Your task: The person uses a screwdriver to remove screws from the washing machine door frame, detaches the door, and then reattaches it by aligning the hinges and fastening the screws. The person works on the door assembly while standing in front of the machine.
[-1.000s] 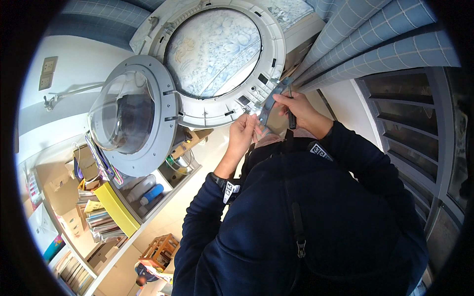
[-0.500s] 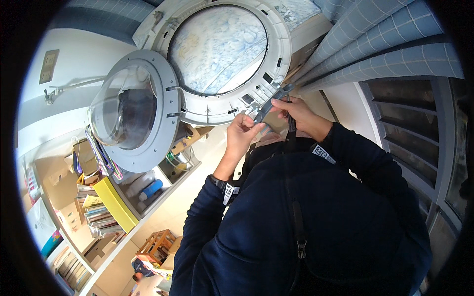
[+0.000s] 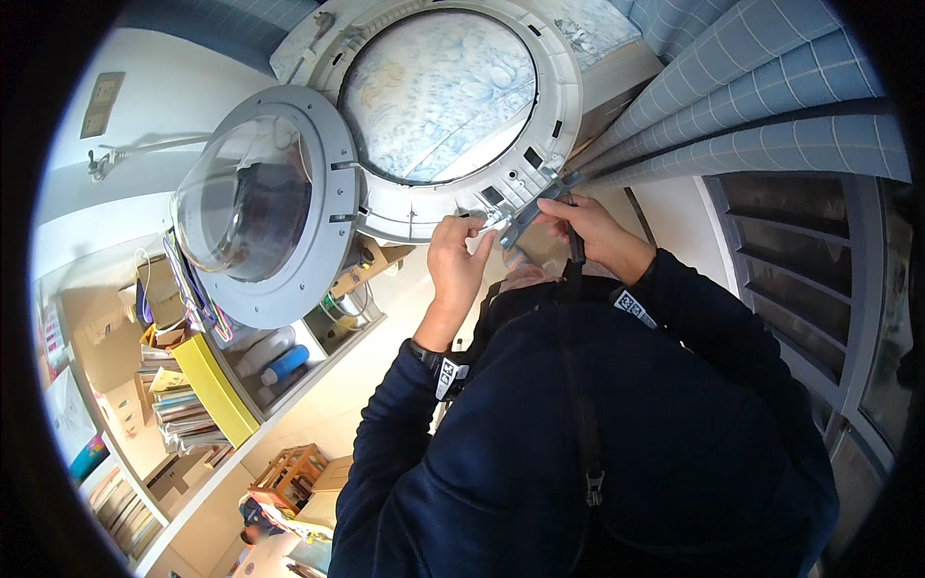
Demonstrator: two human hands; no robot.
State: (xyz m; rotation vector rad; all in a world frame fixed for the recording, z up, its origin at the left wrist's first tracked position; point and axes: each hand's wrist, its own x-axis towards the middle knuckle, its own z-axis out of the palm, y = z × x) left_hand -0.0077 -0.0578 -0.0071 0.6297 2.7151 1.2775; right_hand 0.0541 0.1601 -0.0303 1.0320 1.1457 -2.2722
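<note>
A round washing machine door lies in two hinged parts: a white plastic ring frame [image 3: 405, 223], and a grey ring with a clear glass bowl [image 3: 246, 207] on its left. Across the frame's near right edge lies a grey plastic strip [image 3: 525, 220]. Thumb and fingers of my right hand [image 3: 602, 236] close on the strip's right part; a narrow black piece runs beside them, its kind unclear. My left hand [image 3: 456, 265] is pinched at the frame's edge, near a small pale, shiny part [image 3: 493, 214] by the strip's left end. What its fingertips hold is hidden.
Patterned cloth [image 3: 434, 91] shows through the ring. Blue checked curtains [image 3: 761, 87] and a louvred window [image 3: 800, 260] are on the right. Lower left are shelves with books [image 3: 188, 409], a yellow box [image 3: 217, 390], a blue bottle [image 3: 286, 364] and a wooden crate [image 3: 289, 474].
My left hand has left the strip's near end and moved up to the frame's edge. My right hand stays at the strip. The whole view has shifted slightly.
</note>
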